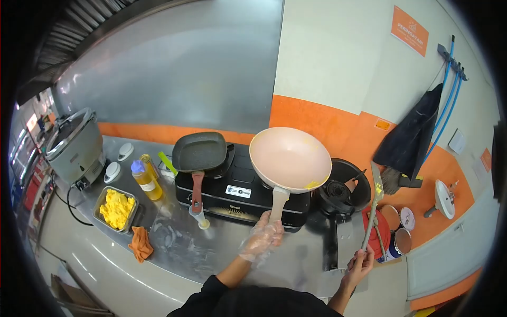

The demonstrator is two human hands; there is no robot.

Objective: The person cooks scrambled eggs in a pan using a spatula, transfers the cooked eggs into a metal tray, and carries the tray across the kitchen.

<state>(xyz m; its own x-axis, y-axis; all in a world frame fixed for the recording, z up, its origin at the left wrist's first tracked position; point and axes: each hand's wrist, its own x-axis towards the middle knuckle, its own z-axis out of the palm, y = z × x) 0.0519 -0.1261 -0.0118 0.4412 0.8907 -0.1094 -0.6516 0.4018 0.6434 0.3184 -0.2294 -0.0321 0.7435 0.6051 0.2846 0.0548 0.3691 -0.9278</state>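
Observation:
My left hand (262, 238), in a clear plastic glove, is closed round the pale handle of a cream frying pan (290, 156). The pan is tilted over the right burner of a black gas stove (243, 203), with yellow bits at its lower right rim. My bare right hand (360, 264) grips the handle of a long spatula (376, 193), held upright to the right of the pan, with yellow bits on its blade. A square dark pan (199, 152) with a brown handle rests on the left burner.
A metal tray (130, 224) of yellow scrambled food, an orange cloth (141, 244), an oil bottle (149, 182) and a rice cooker (79, 150) stand on the left. Stacked black pans (342, 185) are right of the stove. Red lids and buckets (403, 240) lie beyond.

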